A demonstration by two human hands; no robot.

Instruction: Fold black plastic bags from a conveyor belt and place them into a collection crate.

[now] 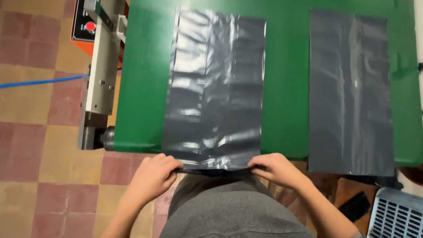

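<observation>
A dark grey plastic bag point(215, 85) lies flat on the green belt point(286, 79), its near end hanging over the front edge. My left hand point(154, 175) pinches the bag's near left corner. My right hand point(275, 168) pinches its near right corner. Between them the bag's edge is stretched tight just above my grey shirt. A second dark grey bag point(350, 92) lies flat to the right on the same belt, apart from both hands, its near end also past the edge.
A metal machine frame point(102, 65) with an orange control box and red button point(90, 26) stands at the left. A blue cable point(30, 83) crosses the tiled floor. A pale plastic crate point(403, 225) sits at lower right.
</observation>
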